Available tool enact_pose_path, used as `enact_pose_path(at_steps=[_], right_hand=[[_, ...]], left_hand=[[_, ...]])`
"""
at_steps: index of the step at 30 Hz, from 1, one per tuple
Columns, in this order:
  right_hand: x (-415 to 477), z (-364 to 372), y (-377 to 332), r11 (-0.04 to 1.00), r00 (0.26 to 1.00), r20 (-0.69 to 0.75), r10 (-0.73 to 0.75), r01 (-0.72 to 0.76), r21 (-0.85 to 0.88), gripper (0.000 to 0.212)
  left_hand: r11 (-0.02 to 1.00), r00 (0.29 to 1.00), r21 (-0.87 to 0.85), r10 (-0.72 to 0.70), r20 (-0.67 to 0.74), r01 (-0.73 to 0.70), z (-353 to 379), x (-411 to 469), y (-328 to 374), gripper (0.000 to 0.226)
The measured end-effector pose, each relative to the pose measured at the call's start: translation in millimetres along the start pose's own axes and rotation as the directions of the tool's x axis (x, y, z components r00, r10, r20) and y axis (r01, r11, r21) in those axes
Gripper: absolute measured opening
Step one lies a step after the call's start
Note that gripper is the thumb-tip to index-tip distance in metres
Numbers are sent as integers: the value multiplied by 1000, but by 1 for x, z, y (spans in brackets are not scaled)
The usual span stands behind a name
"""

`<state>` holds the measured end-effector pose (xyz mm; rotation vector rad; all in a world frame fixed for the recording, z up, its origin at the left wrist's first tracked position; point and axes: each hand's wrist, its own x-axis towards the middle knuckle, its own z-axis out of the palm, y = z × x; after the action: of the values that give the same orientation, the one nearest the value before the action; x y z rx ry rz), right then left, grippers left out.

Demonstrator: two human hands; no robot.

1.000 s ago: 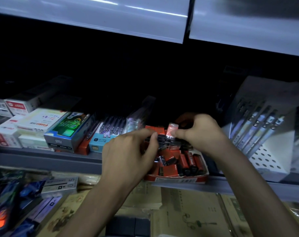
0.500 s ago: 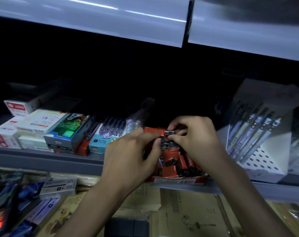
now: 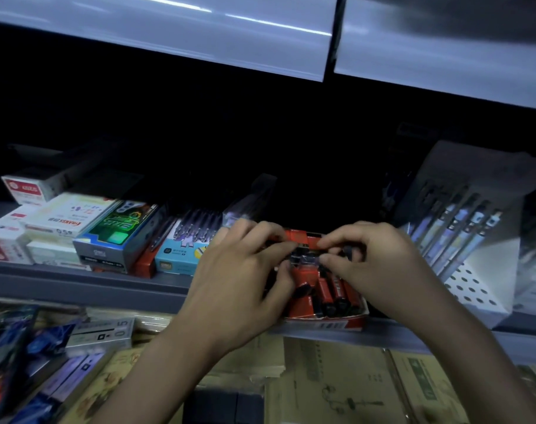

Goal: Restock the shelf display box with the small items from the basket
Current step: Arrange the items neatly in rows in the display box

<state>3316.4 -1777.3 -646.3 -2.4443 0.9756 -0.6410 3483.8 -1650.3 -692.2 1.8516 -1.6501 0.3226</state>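
Observation:
A red display box sits at the front edge of the middle shelf, with several red-and-black battery packs lying in it. Both hands hover over its back half. My left hand and my right hand pinch a small shrink-wrapped battery pack between their fingertips, just above the packs in the box. The basket is out of view.
Stationery boxes and a blue pen box stand left of the display box. A white perforated pen stand is close on the right. The shelf above overhangs. Notebooks and packets lie on the lower shelf.
The right hand brought the small pack down from an upright hold to level with the box. Both hands have closed in on it and sunk slightly toward the box.

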Motion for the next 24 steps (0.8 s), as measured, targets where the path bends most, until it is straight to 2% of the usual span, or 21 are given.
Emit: enact_pose_path(at_steps=[2, 5, 10, 12, 19, 22, 24], right_hand=[[1, 5, 1, 999, 999, 45, -13, 15, -48, 14], [4, 10, 1, 999, 998, 55, -24, 27, -42, 8], [9, 0, 6, 954, 990, -42, 137, -120, 275, 4], [10, -1, 6, 929, 986, -43, 159, -135, 345, 3], [22, 9, 10, 897, 968, -96, 233, -176, 405, 5], [27, 11, 16, 920, 963, -157, 220, -152, 361, 14], [28, 11, 18, 924, 961, -159, 224, -158, 348, 11]], left_hand=[[1000, 1000, -20, 17, 22, -16, 0, 0, 2, 43], [1000, 999, -18, 19, 40, -18, -1, 1, 3, 46], [1000, 998, -7, 18, 60, -18, -2, 1, 4, 47], [1000, 997, 7, 27, 73, -28, -1, 0, 4, 47], [999, 993, 29, 31, 113, -35, -1, -1, 4, 47], [1000, 994, 20, 19, 106, -21, 0, -1, 4, 46], [1000, 994, 26, 12, 109, -15, -1, -2, 5, 47]])
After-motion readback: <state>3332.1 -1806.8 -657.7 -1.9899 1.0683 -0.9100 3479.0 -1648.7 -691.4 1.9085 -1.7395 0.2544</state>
